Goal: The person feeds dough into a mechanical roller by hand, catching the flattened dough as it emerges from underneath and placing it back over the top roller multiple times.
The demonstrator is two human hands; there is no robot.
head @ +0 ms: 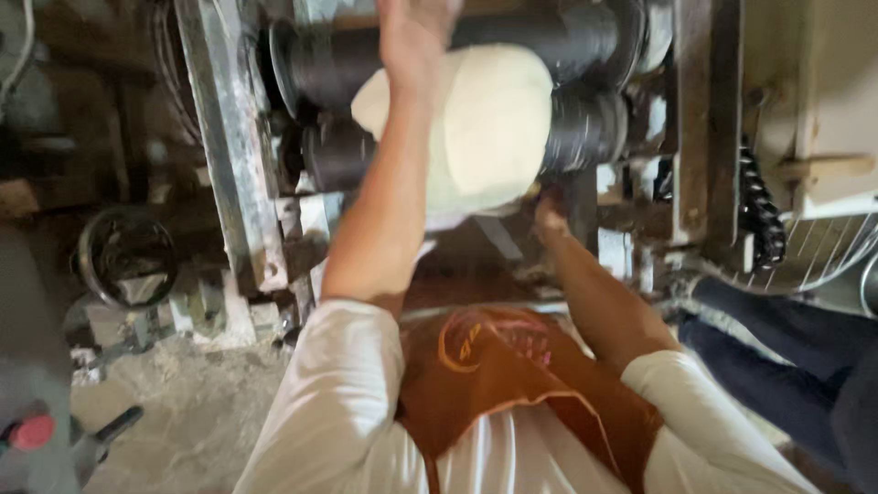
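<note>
A pale sheet of dough [489, 128] hangs out from between two dark metal rollers [585, 82] of a machine. My left hand [413, 37] reaches up over the top of the dough, resting against it near the upper roller; its fingers are blurred and partly cut off by the frame edge. My right hand [549, 212] is under the lower edge of the dough, mostly hidden behind it. I wear a white shirt and a brown apron [494, 375].
The machine has a grey metal frame [224, 146] on the left and a chain drive [764, 210] on the right. A dark round tin [128, 256] sits low on the left. Another person's dark trousers [786, 357] are at the right. The dusty floor [183, 412] lies below.
</note>
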